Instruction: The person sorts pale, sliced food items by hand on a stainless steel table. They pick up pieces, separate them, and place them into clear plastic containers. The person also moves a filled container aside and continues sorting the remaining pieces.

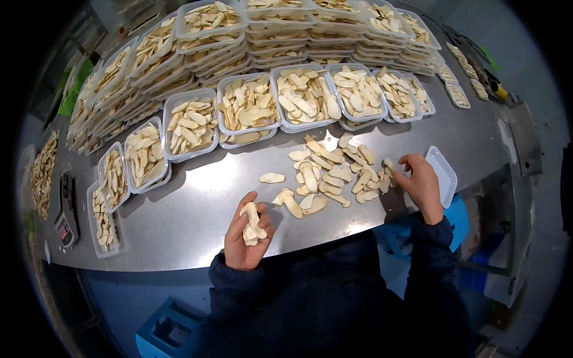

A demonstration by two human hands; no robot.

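Note:
My left hand, palm up near the table's front edge, holds a small stack of pale mushroom slices. My right hand is at the right end of a loose spread of dried-looking mushroom slices on the steel table. Its thumb and fingertips are at a small slice, which they seem to pinch. A shallow white plastic tray lies just right of my right hand, with no slices showing in it. One single slice lies apart, left of the spread.
Filled clear plastic trays curve along the table behind the spread. Tall stacks of filled trays stand behind them. At the left are a digital scale and a heap of slices. Blue plastic stools stand below the table edge.

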